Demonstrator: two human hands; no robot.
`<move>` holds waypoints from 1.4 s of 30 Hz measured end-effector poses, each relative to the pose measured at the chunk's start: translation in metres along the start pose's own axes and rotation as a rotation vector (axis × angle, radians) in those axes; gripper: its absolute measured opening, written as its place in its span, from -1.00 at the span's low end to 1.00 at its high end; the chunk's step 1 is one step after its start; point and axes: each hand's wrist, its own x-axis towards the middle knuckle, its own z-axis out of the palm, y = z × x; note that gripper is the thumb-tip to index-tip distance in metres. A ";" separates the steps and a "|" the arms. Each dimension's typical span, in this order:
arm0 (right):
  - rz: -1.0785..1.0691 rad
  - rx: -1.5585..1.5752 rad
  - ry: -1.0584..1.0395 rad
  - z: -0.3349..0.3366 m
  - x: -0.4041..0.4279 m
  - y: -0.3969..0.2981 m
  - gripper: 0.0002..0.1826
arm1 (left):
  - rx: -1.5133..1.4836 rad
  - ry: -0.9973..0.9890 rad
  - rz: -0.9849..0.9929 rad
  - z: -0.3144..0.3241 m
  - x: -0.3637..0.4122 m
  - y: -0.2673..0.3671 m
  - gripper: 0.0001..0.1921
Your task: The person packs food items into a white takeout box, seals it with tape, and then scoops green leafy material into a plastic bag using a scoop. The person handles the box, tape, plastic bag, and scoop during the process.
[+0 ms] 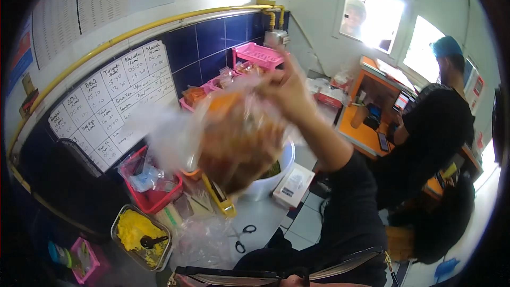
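My right hand (293, 95) is raised in front of me, gripping the gathered top of a clear plastic bag (243, 139). Brownish food fills the bag, which is blurred by motion. My left hand is out of view. Behind and below the bag, partly covered by it, stands a white plastic bucket (289, 159) with something green inside. A yellow tape dispenser (223, 199) sits to the bucket's left, and a white box (294, 185) to its right. Black-handled scissors (243, 234) lie on the metal table (259, 217) beside crumpled clear plastic bags (203, 241).
A metal tray (169, 247) holds yellow food and a black scoop (153, 241). Near it is a red basket (153, 205) with plastic packets. Pink baskets (259, 56) line the tiled wall. At right, a co-worker (434, 127) stands by an orange counter (366, 137), holding a phone-like device.
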 end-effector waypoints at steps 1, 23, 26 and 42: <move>-0.018 -0.018 0.049 -0.031 0.036 0.007 0.04 | -0.010 0.015 -0.010 0.007 0.002 0.003 -0.11; -0.339 -0.956 0.177 -0.294 0.382 0.556 -0.30 | -0.023 0.901 -0.429 -0.083 -0.062 0.155 -0.65; -0.283 -1.040 0.241 -0.277 0.355 0.560 -0.41 | 0.138 0.916 -0.402 -0.121 -0.049 0.199 -0.84; -0.660 0.062 -0.799 -0.041 0.030 0.034 -0.54 | 0.364 0.934 -0.295 -0.300 -0.066 0.260 -0.75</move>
